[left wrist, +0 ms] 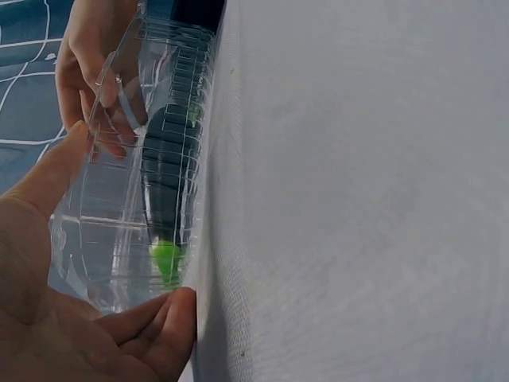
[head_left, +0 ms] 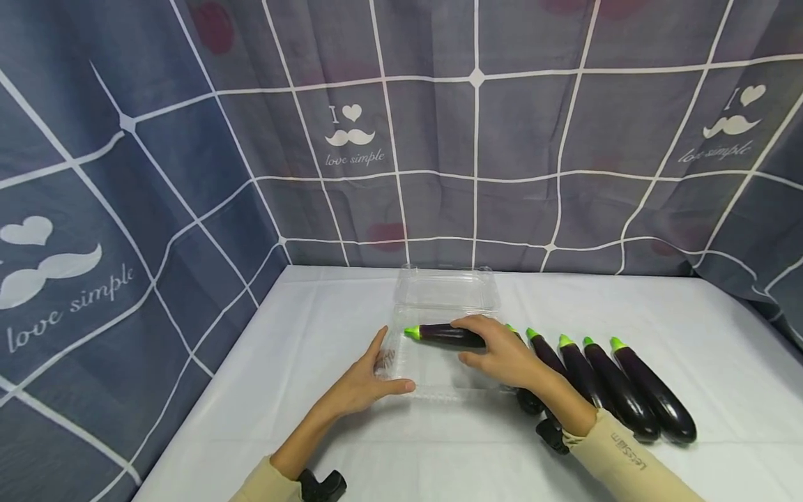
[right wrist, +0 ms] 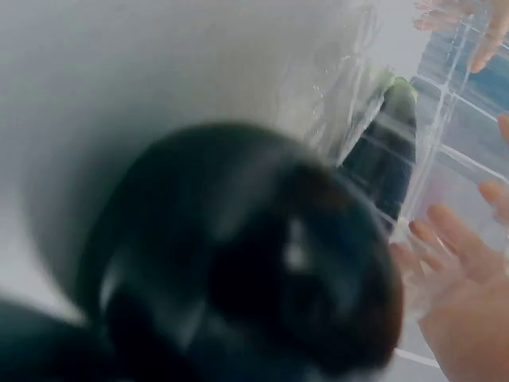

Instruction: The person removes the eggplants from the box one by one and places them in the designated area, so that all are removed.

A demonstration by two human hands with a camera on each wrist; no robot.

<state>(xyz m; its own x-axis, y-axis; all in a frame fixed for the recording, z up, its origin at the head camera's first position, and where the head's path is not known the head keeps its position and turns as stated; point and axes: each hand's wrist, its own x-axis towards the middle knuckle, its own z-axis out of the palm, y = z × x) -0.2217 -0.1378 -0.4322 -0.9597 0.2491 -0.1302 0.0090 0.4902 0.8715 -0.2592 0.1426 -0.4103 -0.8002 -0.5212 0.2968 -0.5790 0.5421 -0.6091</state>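
A clear plastic container (head_left: 433,373) stands on the table with its lid folded back. One dark eggplant (head_left: 447,335) with a bright green stem end lies crosswise in it, stem to the left. My left hand (head_left: 360,383) holds the container's left side, thumb at the near corner and fingers farther back; the left wrist view shows them bracketing the clear wall. Over the eggplant's right end is my right hand (head_left: 502,348), thumb and fingers apart and loosely bent. In the right wrist view its fingers (right wrist: 453,239) hang relaxed beside the eggplant (right wrist: 386,151).
Several more eggplants (head_left: 655,390) lie side by side on the white table (head_left: 351,460) to the right, some partly under my right forearm. A blurred eggplant end (right wrist: 238,255) fills much of the right wrist view. A checked curtain (head_left: 433,132) hangs behind the table.
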